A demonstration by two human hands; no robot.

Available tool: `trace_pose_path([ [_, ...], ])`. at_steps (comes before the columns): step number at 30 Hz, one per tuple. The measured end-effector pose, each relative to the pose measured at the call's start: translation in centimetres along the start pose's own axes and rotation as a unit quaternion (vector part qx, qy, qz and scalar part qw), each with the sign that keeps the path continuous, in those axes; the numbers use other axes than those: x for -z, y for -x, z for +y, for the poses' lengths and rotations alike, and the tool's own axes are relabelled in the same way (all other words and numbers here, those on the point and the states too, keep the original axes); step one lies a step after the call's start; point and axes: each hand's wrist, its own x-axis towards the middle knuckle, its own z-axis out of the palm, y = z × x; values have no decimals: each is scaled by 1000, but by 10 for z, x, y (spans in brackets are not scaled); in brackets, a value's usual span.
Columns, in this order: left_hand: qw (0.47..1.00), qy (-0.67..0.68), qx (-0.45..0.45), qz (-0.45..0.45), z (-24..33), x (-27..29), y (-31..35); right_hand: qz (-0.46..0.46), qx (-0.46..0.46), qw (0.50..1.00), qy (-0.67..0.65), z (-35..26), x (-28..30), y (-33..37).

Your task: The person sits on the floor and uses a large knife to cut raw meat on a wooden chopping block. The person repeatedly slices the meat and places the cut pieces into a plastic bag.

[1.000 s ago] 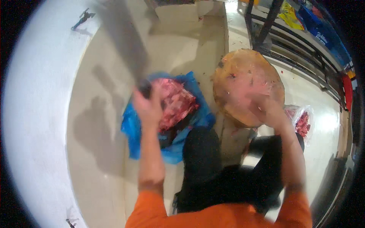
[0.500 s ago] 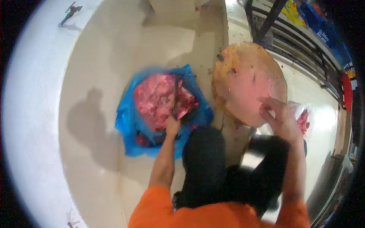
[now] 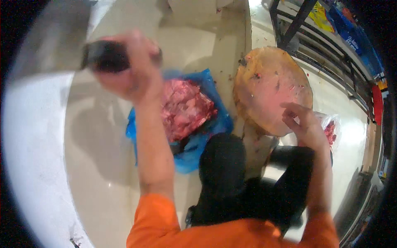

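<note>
My left hand (image 3: 138,70) is raised close to the camera, blurred, its fingers wrapped round the black handle of a cleaver (image 3: 49,39). The broad grey blade spreads into the upper left corner. Below and beyond that arm lies a large piece of raw red meat (image 3: 186,107) on a blue plastic sheet (image 3: 221,118); my forearm covers its left side. Over the near edge of a round wooden chopping block (image 3: 264,89) hovers my right hand (image 3: 304,124), fingers loosely bent and apart, with nothing in them. Pinkish residue and dark specks mark the block's top.
A clear plastic bag (image 3: 333,130) with red meat sits right of my right hand. Dark metal racks (image 3: 322,53) line the far right, with blue and yellow packages on them. My black-trousered knee (image 3: 223,157) is between sheet and block, on a pale tiled floor (image 3: 111,165).
My left hand has lifted the cleaver from the meat, up and to the left toward the camera. My right hand stays over the block's near edge.
</note>
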Motion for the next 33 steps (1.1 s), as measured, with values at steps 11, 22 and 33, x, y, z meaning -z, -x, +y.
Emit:
trace_pose_path([
  [11, 736, -451, 428, -269, -205, 201, 356, 3, -7, 999, 39, -8, 5, 12],
  [22, 792, -475, 324, -206, -112, 143, 172, 29, 37, 999, 5, -8, 14, 11],
  [33, 995, -93, 20, 21, -99, 70, 96, 10, -7, 1000, 23, 3, 0, 6],
])
